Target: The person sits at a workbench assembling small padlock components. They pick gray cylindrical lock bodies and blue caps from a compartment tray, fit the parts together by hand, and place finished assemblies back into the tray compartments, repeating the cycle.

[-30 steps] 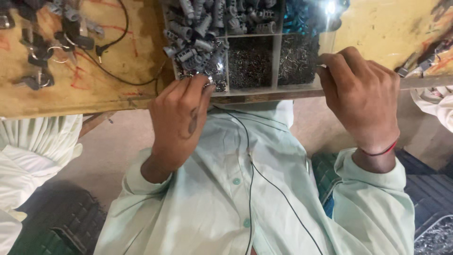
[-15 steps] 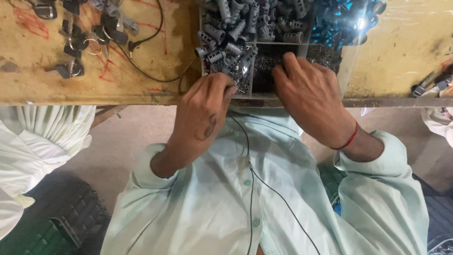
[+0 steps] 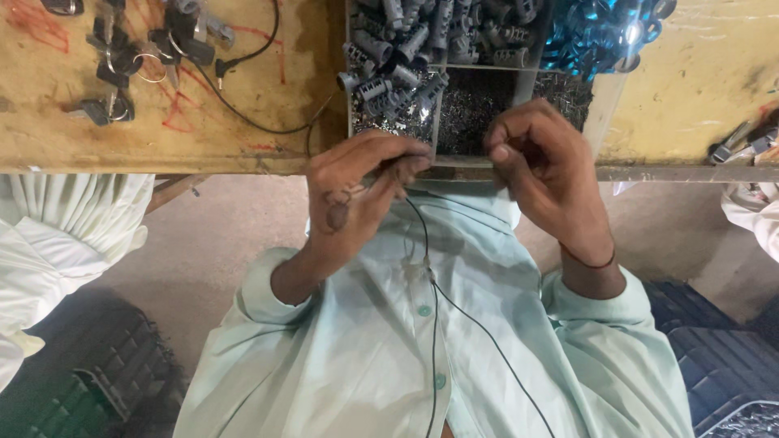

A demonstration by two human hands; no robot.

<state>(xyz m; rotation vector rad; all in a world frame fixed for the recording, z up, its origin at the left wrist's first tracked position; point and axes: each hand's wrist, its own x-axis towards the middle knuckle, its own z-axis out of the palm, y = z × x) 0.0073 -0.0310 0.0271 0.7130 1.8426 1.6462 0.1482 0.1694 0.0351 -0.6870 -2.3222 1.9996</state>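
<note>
Hands [image 3: 357,191] [image 3: 548,166] pinch, perhaps, tiny metal pieces over partitioned tray [image 3: 604,109].

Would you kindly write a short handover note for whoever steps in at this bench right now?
Left hand: fingers pinched at the near edge of the divided parts tray; what it grips is too small to tell.
Right hand: curled at the same edge, contents hidden.
Tray holds grey cylinders, blue rings and tiny dark metal bits.
Keyed locks lie on the wooden bench.
Progress: cannot tell.
</note>
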